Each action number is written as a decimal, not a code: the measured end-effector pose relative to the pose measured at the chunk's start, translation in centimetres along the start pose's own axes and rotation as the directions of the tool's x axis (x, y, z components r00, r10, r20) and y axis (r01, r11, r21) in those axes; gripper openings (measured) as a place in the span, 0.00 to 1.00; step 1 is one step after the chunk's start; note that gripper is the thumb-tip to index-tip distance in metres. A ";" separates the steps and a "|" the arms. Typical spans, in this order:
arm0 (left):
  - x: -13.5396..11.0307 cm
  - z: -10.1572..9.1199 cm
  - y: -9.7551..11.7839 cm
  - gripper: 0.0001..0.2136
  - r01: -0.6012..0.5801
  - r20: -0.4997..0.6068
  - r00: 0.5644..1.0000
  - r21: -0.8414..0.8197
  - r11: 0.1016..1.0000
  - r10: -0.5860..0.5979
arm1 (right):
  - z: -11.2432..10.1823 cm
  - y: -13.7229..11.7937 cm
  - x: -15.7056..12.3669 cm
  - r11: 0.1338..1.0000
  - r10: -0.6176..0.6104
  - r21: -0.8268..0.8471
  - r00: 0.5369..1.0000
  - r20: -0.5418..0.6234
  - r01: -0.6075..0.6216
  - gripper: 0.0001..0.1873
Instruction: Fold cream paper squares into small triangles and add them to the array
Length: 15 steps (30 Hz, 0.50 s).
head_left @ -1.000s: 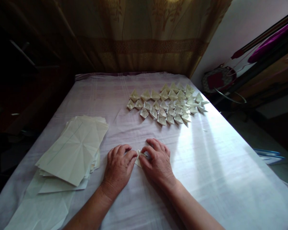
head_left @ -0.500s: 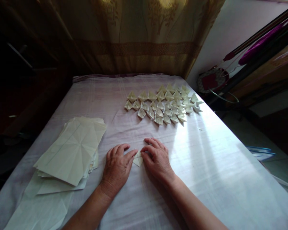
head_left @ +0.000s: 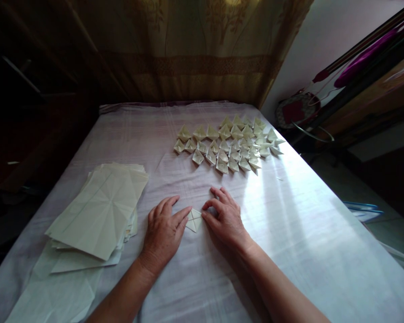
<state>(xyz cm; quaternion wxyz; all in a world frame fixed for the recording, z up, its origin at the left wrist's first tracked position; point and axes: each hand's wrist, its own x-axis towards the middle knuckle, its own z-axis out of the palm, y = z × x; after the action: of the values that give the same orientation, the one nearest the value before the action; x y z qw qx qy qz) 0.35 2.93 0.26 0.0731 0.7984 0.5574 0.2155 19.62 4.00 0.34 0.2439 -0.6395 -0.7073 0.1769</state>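
A small folded paper square (head_left: pixel 194 220) with crossing crease lines lies on the cloth between my hands. My left hand (head_left: pixel 164 228) has its thumb and index finger together on the paper's left edge. At the right corner, the thumb and index finger of my right hand (head_left: pixel 226 217) pinch the tip, while its other fingers stretch away above the cloth. Beyond my hands stand several folded paper boats (head_left: pixel 224 131) in close rows. To the left of my left hand is a stack of creased paper sheets (head_left: pixel 101 206).
A pale checked cloth (head_left: pixel 289 251) covers the table. Behind its far edge hangs a brown-gold curtain (head_left: pixel 188 67). A round patterned bag (head_left: pixel 296 110) is by the wall, beyond the table's right edge. Loose sheets (head_left: pixel 54 291) stick out under the stack.
My right hand has shifted slightly right, from over the folded paper to its right corner, so more of the paper shows. The boats and the stack stay in place.
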 end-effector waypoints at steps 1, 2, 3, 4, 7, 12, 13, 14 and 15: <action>0.0 0.0 0.0 0.15 -0.001 0.003 1.000 0.003 1.000 0.001 | 0.0 0.1 0.0 1.000 0.002 -0.001 1.000 0.003 -0.002 0.04; 0.0 0.1 -0.1 0.15 -0.003 0.009 1.000 0.005 1.000 0.003 | 0.0 0.1 0.0 1.000 0.007 -0.003 1.000 0.008 -0.007 0.04; 0.0 0.1 -0.2 0.16 -0.004 0.016 1.000 0.006 1.000 0.004 | 0.0 0.1 0.0 1.000 0.013 -0.008 1.000 0.017 -0.013 0.04; 0.0 0.2 -0.3 0.16 -0.006 0.022 1.000 0.007 1.000 0.006 | 0.0 0.1 0.0 1.000 0.017 -0.013 0.999 0.027 -0.016 0.04; 0.1 0.4 -0.7 0.18 -0.009 0.045 0.999 -0.004 1.000 0.009 | -0.1 0.0 0.0 1.000 0.014 -0.023 0.999 0.041 -0.013 0.04; 0.1 0.5 -1.0 0.18 0.001 0.077 0.997 -0.019 1.000 0.000 | -0.1 -0.5 0.0 0.999 0.017 -0.033 0.999 0.028 -0.016 0.04; 0.1 0.4 -1.0 0.19 0.004 0.080 0.997 -0.019 1.000 -0.002 | 0.0 -0.8 -0.1 0.999 0.023 -0.035 1.000 0.018 -0.022 0.04; 0.1 0.4 -1.0 0.19 0.005 0.081 0.997 -0.019 1.000 -0.003 | 0.2 -1.1 -0.2 0.999 0.029 -0.039 1.000 0.001 -0.029 0.04; 0.0 0.5 -1.0 0.19 0.005 0.080 0.997 -0.019 1.000 -0.003 | 0.4 -1.4 -0.3 0.998 0.034 -0.044 0.999 -0.017 -0.034 0.05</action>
<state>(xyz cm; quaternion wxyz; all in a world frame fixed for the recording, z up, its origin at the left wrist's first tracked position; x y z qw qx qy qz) -0.29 3.39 -0.48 0.1037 0.8045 0.5536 0.1886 18.27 3.57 0.76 0.2323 -0.6581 -0.6980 0.1600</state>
